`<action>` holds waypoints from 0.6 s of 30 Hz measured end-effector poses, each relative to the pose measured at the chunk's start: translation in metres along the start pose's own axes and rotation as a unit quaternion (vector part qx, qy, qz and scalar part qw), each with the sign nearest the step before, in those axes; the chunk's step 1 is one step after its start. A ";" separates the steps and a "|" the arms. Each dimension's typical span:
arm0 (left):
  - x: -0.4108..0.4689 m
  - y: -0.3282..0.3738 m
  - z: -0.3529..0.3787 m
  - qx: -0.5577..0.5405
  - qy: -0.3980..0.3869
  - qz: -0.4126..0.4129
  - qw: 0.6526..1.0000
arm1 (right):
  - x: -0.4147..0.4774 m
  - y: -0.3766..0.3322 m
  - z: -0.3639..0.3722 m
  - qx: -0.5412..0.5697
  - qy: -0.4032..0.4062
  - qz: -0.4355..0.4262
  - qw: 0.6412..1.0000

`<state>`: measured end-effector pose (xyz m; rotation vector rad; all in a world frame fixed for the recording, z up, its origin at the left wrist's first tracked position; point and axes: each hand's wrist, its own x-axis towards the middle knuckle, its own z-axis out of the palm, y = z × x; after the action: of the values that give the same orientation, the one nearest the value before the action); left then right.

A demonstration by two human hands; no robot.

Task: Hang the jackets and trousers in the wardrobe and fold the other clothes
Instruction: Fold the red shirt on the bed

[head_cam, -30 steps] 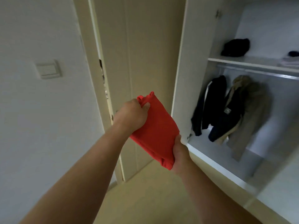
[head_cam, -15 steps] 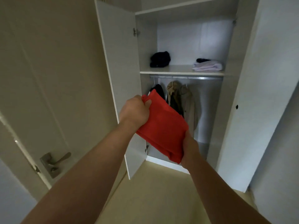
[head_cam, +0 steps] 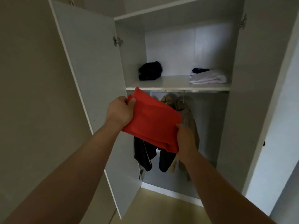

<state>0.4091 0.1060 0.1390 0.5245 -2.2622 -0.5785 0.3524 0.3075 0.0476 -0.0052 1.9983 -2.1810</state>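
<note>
I hold a folded red garment (head_cam: 152, 122) in front of the open white wardrobe. My left hand (head_cam: 120, 111) grips its upper left corner. My right hand (head_cam: 186, 138) grips its lower right edge. The garment's top corner reaches the front edge of the wardrobe shelf (head_cam: 176, 88). On that shelf lie a folded dark garment (head_cam: 150, 71) at the left and a folded white one (head_cam: 207, 76) with a dark piece on top at the right. Below the shelf, a beige jacket (head_cam: 186, 110) and dark clothes (head_cam: 144, 156) hang from the rail, partly hidden behind the red garment.
The wardrobe's left door (head_cam: 90, 78) stands open toward me, close to my left arm. The right door (head_cam: 265, 94) is open too. A beige wall runs along the left. Light flooring (head_cam: 155, 206) lies in front of the wardrobe base.
My view has swung to face the wardrobe and come closer. Both hands have lifted the red garment up toward the shelf, keeping the same grip.
</note>
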 end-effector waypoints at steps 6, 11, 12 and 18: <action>0.114 -0.039 0.073 -0.040 0.000 0.016 0.999 | 0.102 -0.030 0.042 0.020 0.025 -0.086 0.996; 0.210 -0.055 0.133 -0.082 -0.018 0.037 0.996 | 0.183 -0.059 0.070 0.006 0.090 -0.120 0.989; 0.229 -0.053 0.145 -0.091 -0.027 0.043 0.995 | 0.198 -0.066 0.074 -0.003 0.111 -0.137 0.984; 0.328 -0.040 0.213 -0.110 -0.060 0.083 0.989 | 0.290 -0.116 0.081 -0.062 0.184 -0.201 0.960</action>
<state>0.0472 -0.0458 0.1630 0.1948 -2.2898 -0.7811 0.0623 0.1970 0.1351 -0.0266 2.5294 -2.4358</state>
